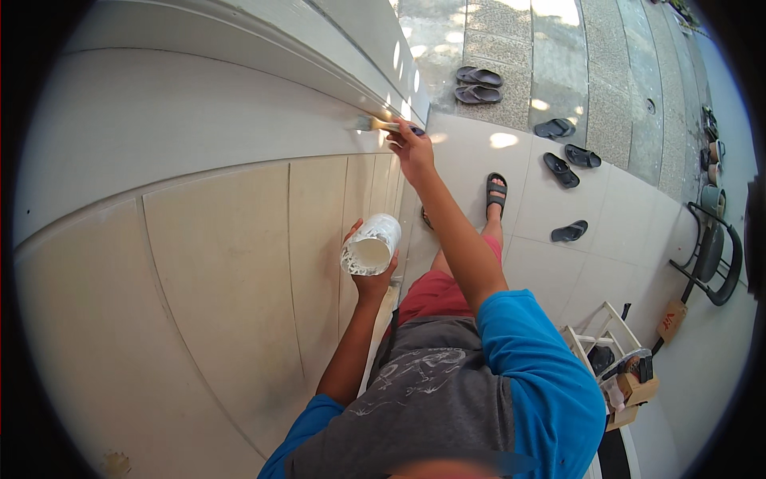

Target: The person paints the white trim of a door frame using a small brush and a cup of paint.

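Observation:
A paintbrush [383,125] with a pale handle is gripped in my right hand [411,145], which reaches forward and up along the door. Its bristles rest on or very close to the white upper band [239,108] of the panelled surface; I cannot tell if they touch. My left hand [372,281] is wrapped around a white paint-smeared tub [381,233], held in front of the beige panels [231,247]. The tub tilts so that its open mouth faces me, and its inside looks pale. Most of the left fingers are hidden behind it.
Several dark sandals, including a pair of slippers [479,85], lie on the tiled floor [527,247] and paving to the right. Farther right stands a black chair [708,255]. A white rack [610,339] with boxes sits near my right elbow. A ledge [319,64] juts out above the brush.

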{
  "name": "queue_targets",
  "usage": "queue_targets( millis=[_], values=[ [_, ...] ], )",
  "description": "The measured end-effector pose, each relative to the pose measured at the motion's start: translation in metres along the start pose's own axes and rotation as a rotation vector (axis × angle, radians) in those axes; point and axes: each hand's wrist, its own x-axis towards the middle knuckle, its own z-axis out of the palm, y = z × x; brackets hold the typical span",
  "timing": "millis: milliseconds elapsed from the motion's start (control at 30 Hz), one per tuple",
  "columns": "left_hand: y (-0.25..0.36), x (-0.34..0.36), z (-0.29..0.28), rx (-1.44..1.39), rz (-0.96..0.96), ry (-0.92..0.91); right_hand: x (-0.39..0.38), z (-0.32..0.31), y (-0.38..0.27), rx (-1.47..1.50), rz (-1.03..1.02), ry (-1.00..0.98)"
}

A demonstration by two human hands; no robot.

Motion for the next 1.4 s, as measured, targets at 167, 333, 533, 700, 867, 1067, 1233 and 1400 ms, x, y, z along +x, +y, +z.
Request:
queue_targets(
  millis=[167, 333, 533, 700, 867, 1067, 1233, 1400],
  values=[
    [-0.005, 0.005, 0.017, -0.040, 0.050, -0.036, 0.042, -0.097, 0.011, -0.356, -0.172, 0.635],
    [-0.013, -0.007, -0.001, -0.032, -0.025, -0.009, 0.003, 0.010, 0.012, -0.492, -0.217, 0.461],
    [0.000, 0.000, -0.001, -0.050, 0.001, -0.004, -0.047, 0.097, -0.045, -0.088, -0.271, 0.050],
    [0.002, 0.002, -0.002, -0.053, -0.009, -0.002, -0.009, 0.028, -0.016, -0.031, -0.077, 0.191],
    [0.002, 0.003, 0.007, -0.050, 0.008, -0.010, 0.015, -0.029, 0.010, -0.368, -0.193, 0.500],
    [0.014, 0.001, 0.003, -0.044, -0.007, 0.014, -0.025, 0.070, -0.007, -0.584, -0.473, 0.215],
    [0.039, 0.008, 0.014, -0.070, 0.014, -0.004, -0.091, 0.115, -0.074, -0.403, -0.373, 0.018],
    [0.072, 0.025, 0.044, -0.170, 0.121, 0.017, -0.119, 0.076, -0.162, -0.392, -0.279, 0.045]
  ],
)
